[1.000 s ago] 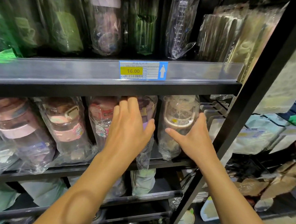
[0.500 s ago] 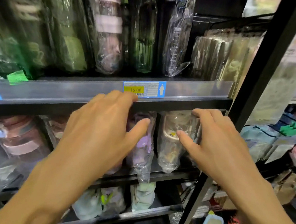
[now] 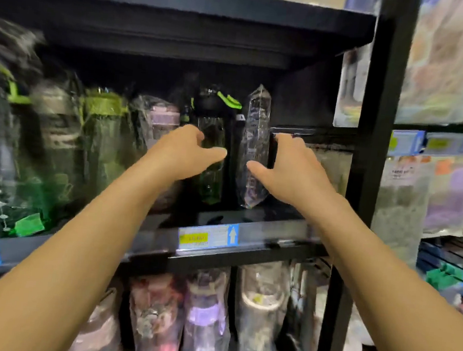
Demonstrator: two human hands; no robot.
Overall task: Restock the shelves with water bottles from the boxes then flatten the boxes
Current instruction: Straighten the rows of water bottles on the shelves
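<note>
Both my arms reach up to the upper shelf (image 3: 261,232) of a black rack. My left hand (image 3: 181,153) hovers with curled, spread fingers in front of a dark green bottle (image 3: 211,156) with a black cap and green strap. My right hand (image 3: 290,172) is spread open just right of a clear bottle in a plastic bag (image 3: 254,146), its thumb near the bag's lower part. Neither hand holds anything. Left of these stand several wrapped green and pink bottles (image 3: 100,140). The lower shelf holds wrapped pink, purple and beige bottles (image 3: 205,320).
A price label (image 3: 207,238) with a blue arrow sits on the shelf's front strip. The rack's black upright post (image 3: 366,171) rises just right of my right hand. Beyond it, another rack (image 3: 448,173) carries bagged goods. A dark shelf board (image 3: 184,6) hangs close overhead.
My view and both hands have risen from the lower shelf's bottles to the shelf above. The hands now flank the dark green and clear bottles.
</note>
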